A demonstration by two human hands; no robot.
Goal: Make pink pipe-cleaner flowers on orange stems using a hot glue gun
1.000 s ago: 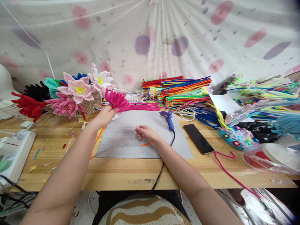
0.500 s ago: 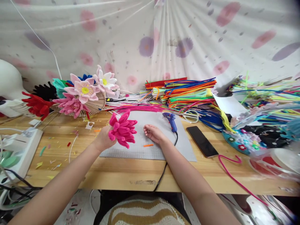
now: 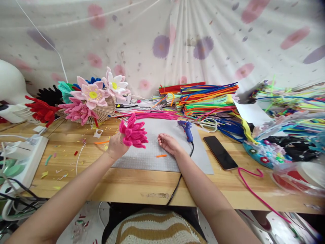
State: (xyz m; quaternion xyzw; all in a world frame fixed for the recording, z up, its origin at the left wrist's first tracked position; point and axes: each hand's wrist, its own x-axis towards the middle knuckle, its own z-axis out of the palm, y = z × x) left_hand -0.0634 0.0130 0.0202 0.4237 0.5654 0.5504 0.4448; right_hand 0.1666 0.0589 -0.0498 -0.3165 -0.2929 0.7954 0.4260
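My left hand (image 3: 116, 146) is closed round the base of a hot-pink pipe-cleaner flower (image 3: 134, 132), held just above the left side of the grey cutting mat (image 3: 152, 159). My right hand (image 3: 168, 143) rests on the mat with its fingers loosely curled and nothing in them. A short orange pipe-cleaner piece (image 3: 161, 156) lies on the mat just in front of my right hand. A blue glue gun (image 3: 186, 128) lies on the mat to the right of that hand, its black cord running off the table's near edge.
Finished flowers (image 3: 88, 100) stand at the back left. Stacks of coloured pipe cleaners (image 3: 205, 98) line the back, with scissors (image 3: 208, 124) beside them. A black phone (image 3: 219, 152) and a bent pink pipe cleaner (image 3: 250, 178) lie right of the mat. A white power strip (image 3: 21, 156) sits left.
My left hand has drawn the pink flower back from the far pile of flowers toward me, over the mat's left side. My right hand has stayed on the mat.
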